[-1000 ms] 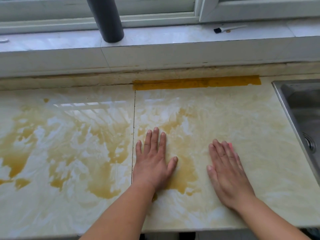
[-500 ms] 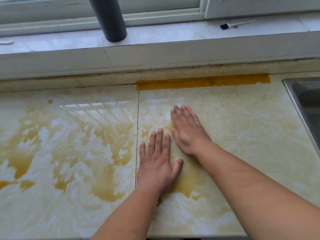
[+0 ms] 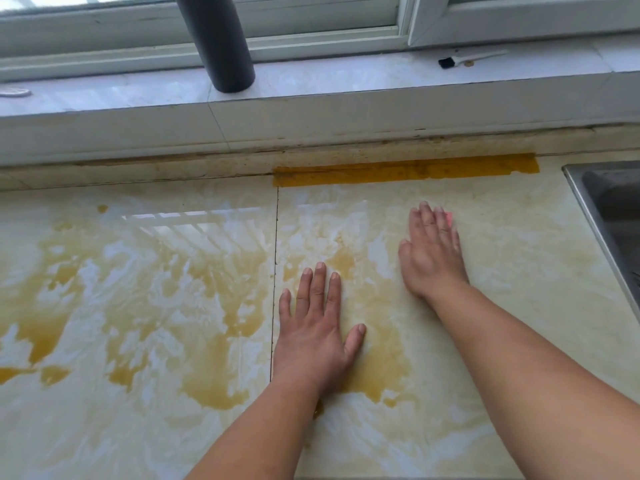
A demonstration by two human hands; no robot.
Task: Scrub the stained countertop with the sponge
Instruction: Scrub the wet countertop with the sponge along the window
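The pale marble countertop (image 3: 502, 282) carries wide yellow-brown stains, heaviest on its left half and around the seam in the middle. My right hand (image 3: 433, 254) lies flat with straight fingers, pressing a pink sponge (image 3: 449, 219) to the counter; only a sliver of the sponge shows past my fingertips. My left hand (image 3: 317, 334) rests flat with spread fingers on the stained patch just right of the seam, nearer to me and left of my right hand.
A steel sink (image 3: 613, 216) borders the counter on the right. A strip of yellow tape (image 3: 405, 169) runs along the back edge. On the raised window ledge stand a dark cylinder (image 3: 221, 43) and a small brush (image 3: 467, 58).
My right hand with the sponge swept from near right up to the centre beside my left hand, then moved right and slightly away. My left hand stayed planted.
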